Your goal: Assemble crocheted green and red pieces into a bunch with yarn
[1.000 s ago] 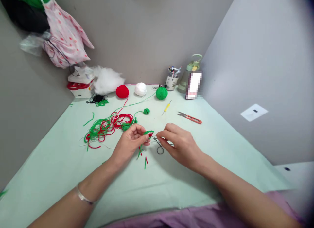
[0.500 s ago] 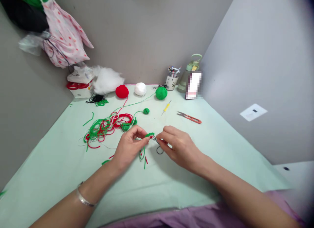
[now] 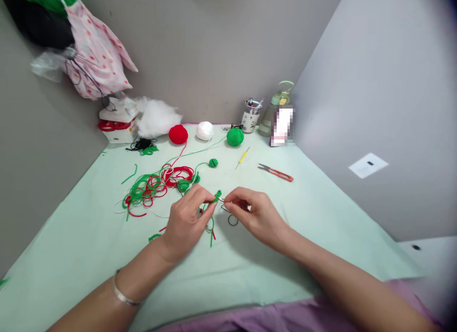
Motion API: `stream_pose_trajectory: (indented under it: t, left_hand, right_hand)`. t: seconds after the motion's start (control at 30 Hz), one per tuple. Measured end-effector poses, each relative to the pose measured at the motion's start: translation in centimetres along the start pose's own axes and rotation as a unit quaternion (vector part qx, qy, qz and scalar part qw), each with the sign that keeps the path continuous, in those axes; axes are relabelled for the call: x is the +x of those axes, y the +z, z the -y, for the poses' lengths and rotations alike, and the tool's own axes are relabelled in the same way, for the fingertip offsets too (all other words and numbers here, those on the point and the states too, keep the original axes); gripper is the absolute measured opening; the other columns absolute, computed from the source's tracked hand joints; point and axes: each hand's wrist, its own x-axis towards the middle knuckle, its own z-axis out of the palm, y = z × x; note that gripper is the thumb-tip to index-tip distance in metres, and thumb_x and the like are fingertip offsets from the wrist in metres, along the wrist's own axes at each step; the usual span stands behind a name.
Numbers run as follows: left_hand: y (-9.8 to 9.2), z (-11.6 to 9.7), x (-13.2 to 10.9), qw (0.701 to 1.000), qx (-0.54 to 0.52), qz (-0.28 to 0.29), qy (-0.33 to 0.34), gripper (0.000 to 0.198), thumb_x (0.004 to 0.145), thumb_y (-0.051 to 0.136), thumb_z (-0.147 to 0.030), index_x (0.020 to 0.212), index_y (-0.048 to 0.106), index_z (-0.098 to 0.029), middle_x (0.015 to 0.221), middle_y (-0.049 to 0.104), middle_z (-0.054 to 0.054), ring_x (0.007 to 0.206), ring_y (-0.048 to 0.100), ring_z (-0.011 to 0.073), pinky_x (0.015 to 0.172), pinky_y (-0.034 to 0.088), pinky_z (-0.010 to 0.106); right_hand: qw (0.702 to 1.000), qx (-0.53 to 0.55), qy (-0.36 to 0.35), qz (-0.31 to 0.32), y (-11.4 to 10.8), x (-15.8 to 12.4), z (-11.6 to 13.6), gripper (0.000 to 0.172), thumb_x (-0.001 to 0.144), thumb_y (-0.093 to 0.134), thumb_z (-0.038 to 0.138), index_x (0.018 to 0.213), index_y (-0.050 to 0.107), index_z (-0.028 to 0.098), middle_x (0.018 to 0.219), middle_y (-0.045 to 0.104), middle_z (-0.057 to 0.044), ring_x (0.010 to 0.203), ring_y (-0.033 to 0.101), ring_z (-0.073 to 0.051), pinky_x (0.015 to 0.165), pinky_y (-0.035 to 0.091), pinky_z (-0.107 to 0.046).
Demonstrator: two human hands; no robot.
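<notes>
- Green yarn piece (image 3: 218,196), one: above counter (image 3: 228,279), pinched in grip of left hand (image 3: 186,223).
- Dark thread (image 3: 233,225): pinched in grip of right hand (image 3: 257,210); slack loop below.
- Hazard: loop could snag nearby yarn scraps (image 3: 211,240) and knot, if drawn too quickly.

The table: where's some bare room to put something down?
Right of the orange snips, beyond the right forearm, the table looks bare. There's room between the forearms too, in front of the yarn scraps. It's crowded at the yarn tangle and along the back, with yarn balls and pen cup.
</notes>
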Motion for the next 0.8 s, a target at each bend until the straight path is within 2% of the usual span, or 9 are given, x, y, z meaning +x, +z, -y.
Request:
stream_pose_trajectory:
  t: [0.17,0.2,0.27,0.33,0.4,0.5,0.57,0.67,0.8]
  left_hand:
    - [0.0,-0.4,-0.1,0.998,-0.003,0.004,0.060,0.018,0.089,0.059,-0.006,0.097,0.062,-0.022,0.088,0.064,0.003,0.082,0.061,0.0138,0.074,0.049,0.026]
    - [0.0,-0.6,0.0,0.999,-0.026,-0.003,0.040,0.017,0.089,0.059,-0.007,0.097,0.062,-0.022,0.089,0.063,0.003,0.084,0.062,0.0140,0.075,0.050,0.026]
    - [0.0,-1.0,0.4,0.993,-0.101,-0.019,-0.060,0.014,0.088,0.061,-0.011,0.096,0.062,-0.022,0.091,0.063,0.003,0.087,0.062,0.0147,0.077,0.051,0.027]
    - [-0.2,-1.4,0.9,0.956,-0.206,-0.005,-0.208,0.010,0.087,0.062,-0.018,0.096,0.060,-0.022,0.093,0.063,0.003,0.088,0.064,0.0157,0.079,0.052,0.028]
    - [-0.4,-1.8,1.4,0.895,-0.316,0.038,-0.314,0.010,0.089,0.061,-0.029,0.095,0.061,-0.021,0.095,0.064,0.003,0.089,0.065,0.0167,0.083,0.053,0.030]
    - [-0.7,-2.1,1.9,0.815,-0.429,0.088,-0.380,0.019,0.088,0.061,-0.038,0.092,0.063,-0.020,0.096,0.065,0.003,0.087,0.066,0.0167,0.089,0.051,0.033]
    - [-0.8,-2.2,2.1,0.787,-0.454,0.099,-0.405,0.020,0.082,0.068,-0.038,0.087,0.063,-0.019,0.091,0.065,0.002,0.083,0.065,0.0159,0.086,0.051,0.031]
    - [-0.9,-2.2,2.2,0.778,-0.456,0.091,-0.423,0.021,0.077,0.073,-0.035,0.082,0.061,-0.019,0.084,0.063,0.000,0.078,0.064,0.0142,0.080,0.050,0.028]
    - [-0.9,-1.9,2.1,0.798,-0.434,0.110,-0.403,0.019,0.077,0.073,-0.031,0.078,0.058,-0.019,0.077,0.061,-0.002,0.074,0.061,0.0123,0.073,0.046,0.025]
  right_hand:
    - [0.992,0.121,0.030,0.001,0.4,0.2,-0.2,0.013,0.089,0.061,0.027,0.080,0.064,0.018,0.068,0.058,0.001,0.060,0.050,-0.011,0.056,0.040,-0.023]
    - [0.991,0.135,0.026,-0.008,0.5,0.3,-0.2,0.014,0.088,0.063,0.028,0.079,0.065,0.018,0.068,0.058,0.001,0.061,0.050,-0.011,0.057,0.040,-0.024]
    - [0.989,0.143,0.006,-0.039,0.5,0.4,-0.2,0.013,0.088,0.064,0.028,0.080,0.067,0.018,0.071,0.059,0.000,0.063,0.050,-0.011,0.059,0.041,-0.024]
    - [0.989,0.124,-0.023,-0.077,0.4,0.5,-0.3,0.010,0.088,0.065,0.025,0.082,0.069,0.018,0.075,0.060,0.000,0.066,0.051,-0.011,0.062,0.042,-0.025]
    - [0.989,0.090,-0.050,-0.104,0.4,0.5,-0.4,0.009,0.089,0.064,0.023,0.083,0.070,0.019,0.076,0.060,-0.001,0.066,0.052,-0.012,0.063,0.043,-0.025]
    - [0.989,0.051,-0.086,-0.113,0.4,0.4,-0.6,0.009,0.090,0.063,0.021,0.085,0.070,0.020,0.073,0.059,0.000,0.065,0.053,-0.012,0.063,0.043,-0.025]
    - [0.989,0.045,-0.096,-0.100,0.5,0.4,-0.6,0.009,0.090,0.063,0.022,0.086,0.070,0.019,0.073,0.059,0.000,0.066,0.054,-0.012,0.064,0.043,-0.026]
    - [0.994,0.067,-0.070,-0.044,0.3,0.4,-0.6,0.016,0.094,0.058,0.029,0.088,0.069,0.018,0.079,0.062,-0.002,0.071,0.056,-0.013,0.066,0.044,-0.026]
    - [0.994,0.103,-0.019,0.021,-0.1,0.7,-0.5,0.033,0.099,0.049,0.041,0.082,0.064,0.016,0.077,0.058,-0.002,0.071,0.054,-0.013,0.066,0.043,-0.026]
